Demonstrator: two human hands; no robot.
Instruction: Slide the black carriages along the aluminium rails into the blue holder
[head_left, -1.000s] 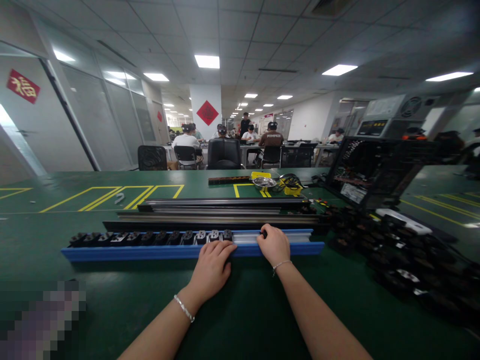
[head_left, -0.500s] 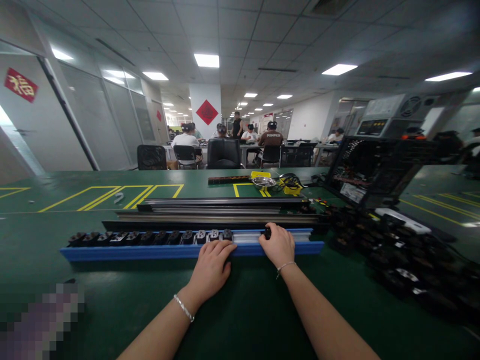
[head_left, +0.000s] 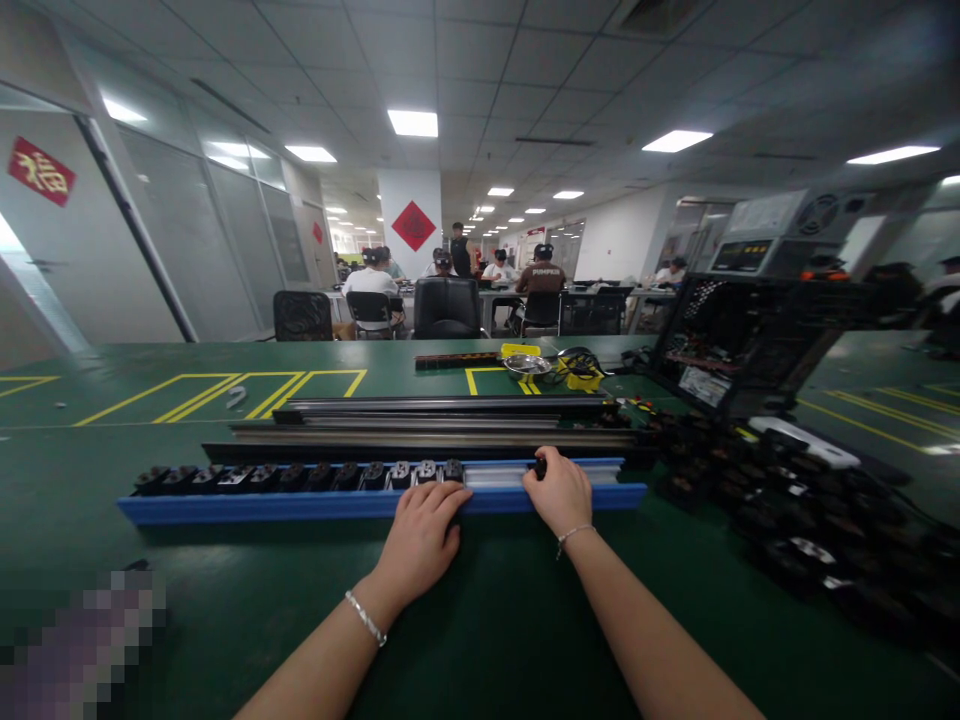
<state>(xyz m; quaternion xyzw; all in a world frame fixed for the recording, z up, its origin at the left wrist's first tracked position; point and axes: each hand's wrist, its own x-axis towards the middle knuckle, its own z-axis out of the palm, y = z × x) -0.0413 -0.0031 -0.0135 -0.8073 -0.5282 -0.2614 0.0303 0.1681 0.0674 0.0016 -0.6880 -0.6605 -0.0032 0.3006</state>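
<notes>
A long blue rail (head_left: 247, 505) lies across the green table, with a silver channel (head_left: 495, 472) on top. A row of several black socket modules (head_left: 300, 476) fills its left half. My left hand (head_left: 421, 535) rests on the rail's front edge by the last module, fingers curled against it. My right hand (head_left: 559, 493) is closed on a small black socket module (head_left: 538, 465) sitting in the channel.
Long dark metal rails (head_left: 435, 420) lie behind the blue one. A pile of black socket modules (head_left: 795, 510) spreads at the right, beside a black wire crate (head_left: 742, 340). A metal bowl (head_left: 527, 364) and yellow items sit farther back. People sit at distant tables.
My right hand with the black module has shifted slightly right along the channel. My left hand has stayed on the rail.
</notes>
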